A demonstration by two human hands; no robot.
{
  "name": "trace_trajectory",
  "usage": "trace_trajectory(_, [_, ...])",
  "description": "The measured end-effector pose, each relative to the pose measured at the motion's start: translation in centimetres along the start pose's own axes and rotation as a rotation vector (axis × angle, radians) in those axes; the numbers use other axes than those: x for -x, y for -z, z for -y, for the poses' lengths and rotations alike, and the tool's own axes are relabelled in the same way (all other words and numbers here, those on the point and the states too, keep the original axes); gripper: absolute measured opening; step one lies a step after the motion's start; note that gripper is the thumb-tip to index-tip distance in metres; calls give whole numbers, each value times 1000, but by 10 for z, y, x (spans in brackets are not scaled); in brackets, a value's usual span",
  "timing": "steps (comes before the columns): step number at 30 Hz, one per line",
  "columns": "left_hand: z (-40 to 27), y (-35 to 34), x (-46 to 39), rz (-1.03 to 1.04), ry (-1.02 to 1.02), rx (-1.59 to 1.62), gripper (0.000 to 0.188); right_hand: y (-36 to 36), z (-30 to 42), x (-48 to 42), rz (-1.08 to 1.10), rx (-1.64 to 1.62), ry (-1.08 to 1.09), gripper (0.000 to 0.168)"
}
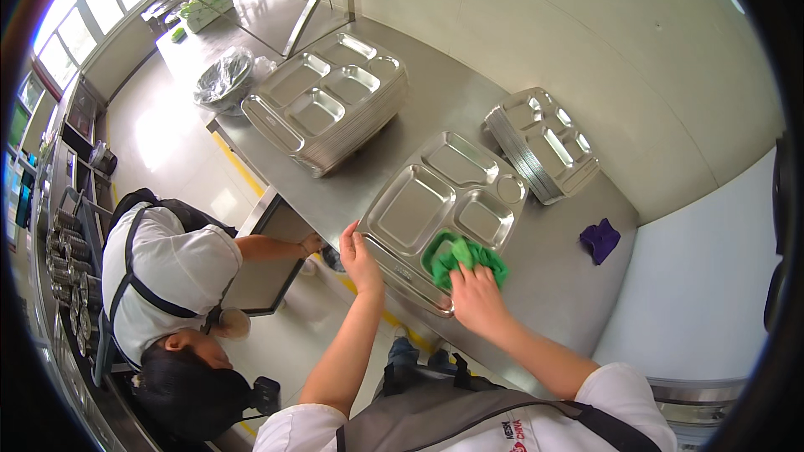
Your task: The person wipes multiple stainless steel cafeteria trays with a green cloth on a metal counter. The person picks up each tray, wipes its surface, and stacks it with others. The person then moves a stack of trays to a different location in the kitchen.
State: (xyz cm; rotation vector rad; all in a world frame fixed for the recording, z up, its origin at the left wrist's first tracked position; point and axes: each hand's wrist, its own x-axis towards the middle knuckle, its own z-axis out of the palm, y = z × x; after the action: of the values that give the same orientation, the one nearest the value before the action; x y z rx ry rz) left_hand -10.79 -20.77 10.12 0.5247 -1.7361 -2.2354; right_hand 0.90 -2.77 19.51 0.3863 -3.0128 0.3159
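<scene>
A stainless steel compartment tray lies before me on a steel table. My left hand holds the tray by its left edge, the fingertips partly hidden at the rim. In my right hand is a bunched green cloth, pressed into a compartment on the tray's near side. The fingers lie over the cloth, which covers part of that compartment. Whether other trays lie under this one, I cannot tell.
A tall tray stack stands at the back left, a smaller tray stack at the right by the wall. A purple cloth lies at the right. A plastic-covered bowl sits farther left. At lower left, a person bends beside the table.
</scene>
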Motion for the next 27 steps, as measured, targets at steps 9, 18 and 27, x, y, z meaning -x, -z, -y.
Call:
trace_trajectory(9, [13, 9, -14, 23, 1, 37, 20, 17, 4, -1, 266, -628, -246, 23])
trace_trajectory(18, [-21, 36, -46, 350, 504, 373, 25, -56, 47, -113, -138, -338, 436, 36])
trace_trajectory(27, [7, 15, -24, 134, 38, -158, 24, 1, -30, 32, 179, 48, -156, 32])
